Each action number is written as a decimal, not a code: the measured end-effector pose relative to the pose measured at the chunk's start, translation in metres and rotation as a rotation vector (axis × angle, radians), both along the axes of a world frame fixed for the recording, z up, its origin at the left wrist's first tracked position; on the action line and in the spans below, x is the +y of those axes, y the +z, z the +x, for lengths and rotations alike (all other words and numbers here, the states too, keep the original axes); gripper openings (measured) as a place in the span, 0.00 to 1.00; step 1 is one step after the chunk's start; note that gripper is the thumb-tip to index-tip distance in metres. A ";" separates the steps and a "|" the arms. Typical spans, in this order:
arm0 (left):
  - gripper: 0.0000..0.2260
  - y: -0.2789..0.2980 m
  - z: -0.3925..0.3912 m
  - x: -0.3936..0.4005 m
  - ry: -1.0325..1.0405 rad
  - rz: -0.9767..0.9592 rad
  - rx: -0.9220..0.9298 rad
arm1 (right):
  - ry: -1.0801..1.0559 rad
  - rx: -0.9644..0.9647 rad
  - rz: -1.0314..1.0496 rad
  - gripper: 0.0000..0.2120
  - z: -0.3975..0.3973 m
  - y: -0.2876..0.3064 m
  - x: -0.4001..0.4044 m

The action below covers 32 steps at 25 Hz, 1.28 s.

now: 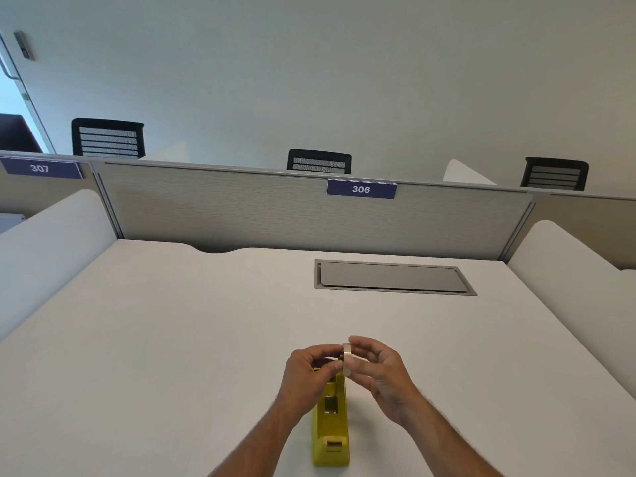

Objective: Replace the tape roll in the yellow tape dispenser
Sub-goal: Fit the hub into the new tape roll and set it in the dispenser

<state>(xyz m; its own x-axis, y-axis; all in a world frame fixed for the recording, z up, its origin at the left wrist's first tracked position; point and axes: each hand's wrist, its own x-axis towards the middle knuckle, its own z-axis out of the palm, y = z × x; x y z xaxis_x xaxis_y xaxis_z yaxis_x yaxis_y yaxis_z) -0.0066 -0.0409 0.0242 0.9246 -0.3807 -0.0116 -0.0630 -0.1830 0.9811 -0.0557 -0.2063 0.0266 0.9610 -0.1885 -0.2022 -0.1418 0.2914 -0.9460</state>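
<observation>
Yellow tape dispenser (331,421) on desk (172,339), both hands (311,371) (380,370) pinching tape roll (347,359) above it

1. Even, soft indoor light; bright overall, with no hard shadows on the desk (172,339).
2. Cooler daylight enters at the far left by the door (13,84).
3. Wide-angle lens bends the partition (275,208) and the edges of the view.
4. The hands show slight softness; the picture is otherwise sharp.
</observation>
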 end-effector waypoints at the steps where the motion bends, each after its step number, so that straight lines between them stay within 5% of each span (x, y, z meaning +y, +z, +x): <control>1: 0.11 0.000 0.000 0.000 0.001 -0.009 0.005 | 0.002 0.001 0.002 0.21 0.000 -0.001 0.000; 22: 0.12 -0.010 0.003 0.007 0.076 -0.099 0.101 | -0.079 -0.038 -0.088 0.18 -0.006 -0.012 0.015; 32: 0.10 -0.020 0.005 0.015 0.083 0.064 0.108 | -0.092 0.031 -0.313 0.10 -0.009 -0.021 0.027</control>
<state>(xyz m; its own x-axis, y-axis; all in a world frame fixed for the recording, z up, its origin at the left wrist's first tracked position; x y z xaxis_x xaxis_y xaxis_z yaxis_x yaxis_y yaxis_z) -0.0012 -0.0261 0.0039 0.9450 -0.2979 -0.1346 0.0605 -0.2452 0.9676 -0.0648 -0.1797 0.0056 0.9315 -0.3314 -0.1496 -0.1585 0.0002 -0.9874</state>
